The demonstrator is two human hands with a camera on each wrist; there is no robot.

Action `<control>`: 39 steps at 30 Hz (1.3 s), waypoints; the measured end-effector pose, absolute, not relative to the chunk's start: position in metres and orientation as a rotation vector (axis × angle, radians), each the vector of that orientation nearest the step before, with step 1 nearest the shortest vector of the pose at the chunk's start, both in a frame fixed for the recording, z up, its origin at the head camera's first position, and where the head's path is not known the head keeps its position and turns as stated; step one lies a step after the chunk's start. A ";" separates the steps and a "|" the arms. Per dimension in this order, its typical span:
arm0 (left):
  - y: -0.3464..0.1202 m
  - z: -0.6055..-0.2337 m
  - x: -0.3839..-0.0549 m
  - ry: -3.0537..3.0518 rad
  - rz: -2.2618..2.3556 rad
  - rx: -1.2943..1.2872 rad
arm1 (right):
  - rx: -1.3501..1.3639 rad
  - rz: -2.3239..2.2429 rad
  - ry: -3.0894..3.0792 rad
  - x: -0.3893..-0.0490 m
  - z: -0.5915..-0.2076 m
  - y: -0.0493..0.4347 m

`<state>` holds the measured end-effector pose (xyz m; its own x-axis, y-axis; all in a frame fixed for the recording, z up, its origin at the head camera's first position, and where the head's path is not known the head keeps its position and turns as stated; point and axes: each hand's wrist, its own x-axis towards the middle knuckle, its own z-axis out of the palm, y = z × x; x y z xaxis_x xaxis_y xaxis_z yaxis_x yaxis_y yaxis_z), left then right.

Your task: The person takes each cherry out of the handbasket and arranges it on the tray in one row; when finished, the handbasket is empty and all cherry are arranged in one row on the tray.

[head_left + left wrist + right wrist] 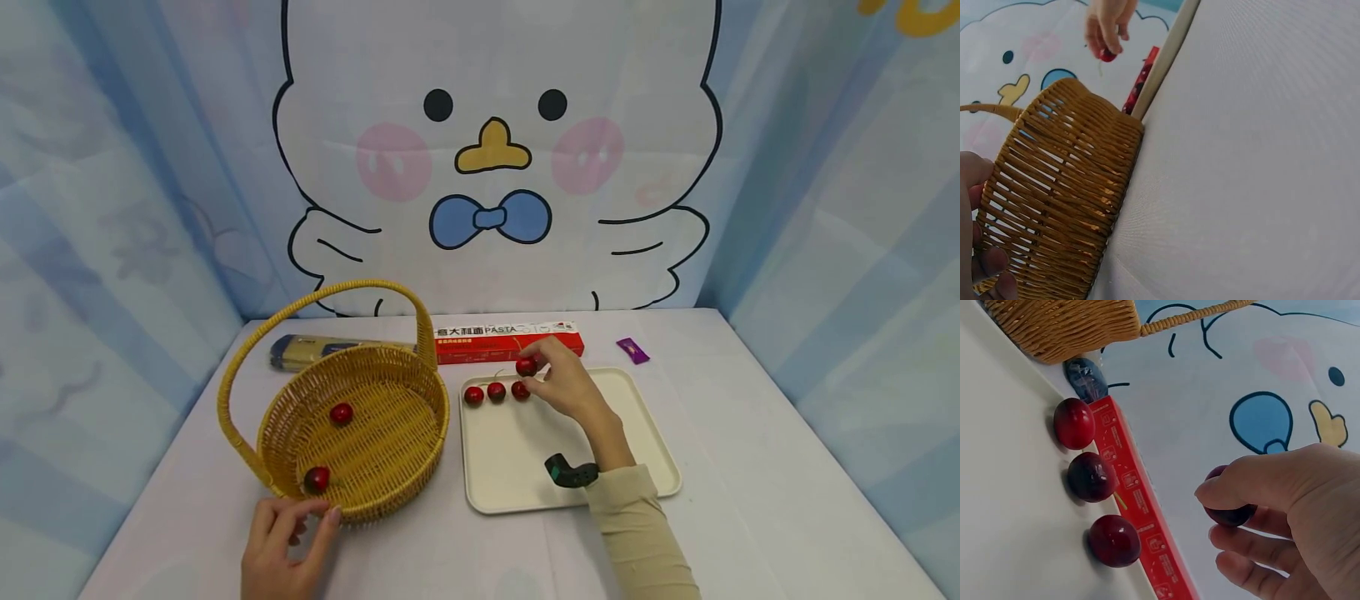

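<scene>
The cherry (527,367) you are holding hangs in the air above the far edge of the tray (525,467), toward its left half, stem on, clear of the row below. Your right hand (564,385) has it pinched between thumb and fingers. Under it, three cherries (497,392) sit on the tray, lined up along the far edge from the left corner. Your left hand (283,542) is left of the tray, its thumb and fingers pinching the near rim of the basket (378,446). That basket stands just left of the tray, its handle (360,284) upright, with two cherries (341,414) lying apart inside. Beyond the tray you have a red pasta box (487,347); farther left, a pack (330,343) lies partly hidden by the basket. A purple sweet (633,350) lies past the tray's far right corner. The bench (765,467) under the tray is white, and a cartoon curtain (487,275) hangs behind.
</scene>
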<state>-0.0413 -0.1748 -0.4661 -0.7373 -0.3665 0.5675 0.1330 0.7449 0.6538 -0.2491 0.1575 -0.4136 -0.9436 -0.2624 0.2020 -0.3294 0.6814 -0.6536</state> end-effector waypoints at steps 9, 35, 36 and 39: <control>-0.176 -0.467 -0.042 -2.233 -0.902 0.164 | 0.347 1.133 -2.913 -0.256 -0.426 0.168; -0.174 -0.466 -0.041 -2.273 -0.902 0.220 | 0.210 1.091 -3.034 -0.265 -0.447 0.178; -0.174 -0.466 -0.041 -2.275 -0.901 0.221 | 0.216 1.096 -3.033 -0.265 -0.448 0.178; -0.174 -0.466 -0.041 -2.281 -0.900 0.224 | 0.224 1.117 -3.033 -0.264 -0.448 0.178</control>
